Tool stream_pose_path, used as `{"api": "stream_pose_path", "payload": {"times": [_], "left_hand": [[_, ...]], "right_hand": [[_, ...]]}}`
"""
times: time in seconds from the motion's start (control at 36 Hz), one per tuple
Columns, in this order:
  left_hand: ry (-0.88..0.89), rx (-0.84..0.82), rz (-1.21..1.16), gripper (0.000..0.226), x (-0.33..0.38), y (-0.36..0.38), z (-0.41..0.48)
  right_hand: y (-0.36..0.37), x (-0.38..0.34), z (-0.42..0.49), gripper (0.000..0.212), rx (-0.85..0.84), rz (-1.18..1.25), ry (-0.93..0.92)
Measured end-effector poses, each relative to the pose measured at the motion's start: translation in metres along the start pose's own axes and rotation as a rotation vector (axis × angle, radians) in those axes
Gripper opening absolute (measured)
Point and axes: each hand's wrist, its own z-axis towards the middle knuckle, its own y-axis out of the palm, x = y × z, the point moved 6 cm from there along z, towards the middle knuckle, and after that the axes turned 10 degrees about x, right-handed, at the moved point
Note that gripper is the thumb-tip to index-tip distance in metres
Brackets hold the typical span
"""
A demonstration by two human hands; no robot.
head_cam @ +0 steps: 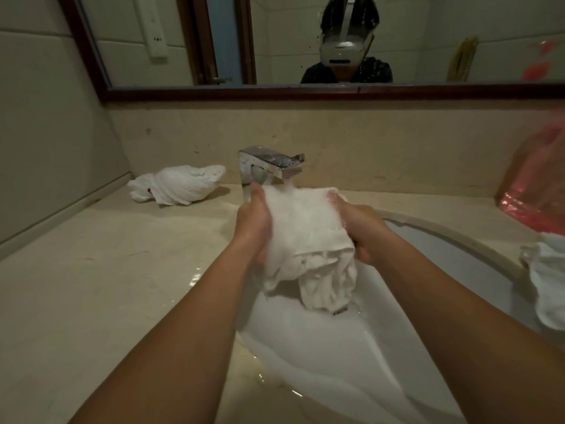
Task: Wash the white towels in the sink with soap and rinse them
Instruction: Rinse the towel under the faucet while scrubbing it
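Right now I have one white towel [305, 240] stretched between both hands under the running tap [269, 166], over the sink [443, 237]. My left hand [253, 228] grips its left edge with curled fingers; my right hand [363, 231] clutches the right edge. I'd judge this towel mid-rinse. A bunched towel [177, 185] lies on the counter [107, 270] at ten o'clock and another cloth [547, 280] at three o'clock; washed or waiting, I can't tell.
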Motion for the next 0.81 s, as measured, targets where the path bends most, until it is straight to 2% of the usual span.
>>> {"api": "stream_pose_path", "payload": {"times": [0.11, 0.19, 0.33, 0.47, 0.56, 0.69, 0.81], "left_hand": [[-0.061, -0.042, -0.233, 0.058, 0.002, -0.001, 0.001], [-0.065, -0.065, -0.237, 0.057, 0.003, 0.000, -0.008], [-0.089, -0.092, -0.146, 0.090, -0.010, 0.005, -0.003], [-0.075, -0.071, 0.018, 0.089, -0.010, 0.006, -0.002], [0.047, -0.009, 0.160, 0.080, -0.006, 0.008, -0.004], [0.116, 0.046, 0.003, 0.067, 0.002, 0.009, -0.008], [0.255, 0.000, 0.091, 0.065, 0.001, 0.023, -0.016]], "right_hand": [[-0.007, -0.012, -0.003, 0.039, 0.001, -0.013, -0.131], [0.002, 0.000, -0.001, 0.044, -0.035, 0.022, -0.034], [0.027, 0.006, -0.009, 0.049, -0.131, 0.165, 0.057], [0.024, 0.002, -0.011, 0.055, -0.149, 0.367, 0.044], [0.022, 0.000, -0.010, 0.053, -0.138, 0.414, 0.049], [0.025, 0.001, -0.008, 0.059, 0.046, 0.257, -0.056], [0.041, 0.006, -0.023, 0.065, 0.158, 0.001, -0.134]]}}
